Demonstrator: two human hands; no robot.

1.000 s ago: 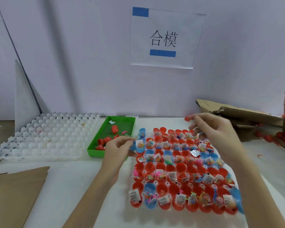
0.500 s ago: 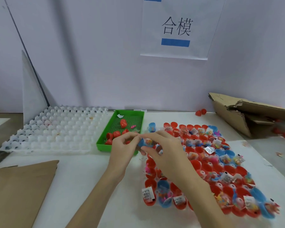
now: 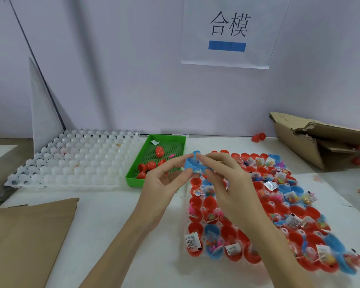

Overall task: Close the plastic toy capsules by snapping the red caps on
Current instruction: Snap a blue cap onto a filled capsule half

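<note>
Blue capsule (image 3: 192,165) pinched between curled fingers of left hand (image 3: 164,188) and right hand (image 3: 222,183).

a small assembly or packing workstation, not a home. a printed paper sign (image 3: 229,30) with two chinese characters is taped to a plain partition wall (image 3: 112,69). on the white worktable (image 3: 112,215) lie a moulded white sorting tray (image 3: 71,165), a green parts bin (image 3: 164,142), rows of toy capsule halves (image 3: 268,204) and torn cardboard boxes (image 3: 320,140).

Right hand (image 3: 227,179) hides part of blue capsule (image 3: 192,165); cap unseen. Near-right tray corner (image 3: 349,265) blurred. Cardboard box (image 3: 320,138) cut by right edge.
</note>
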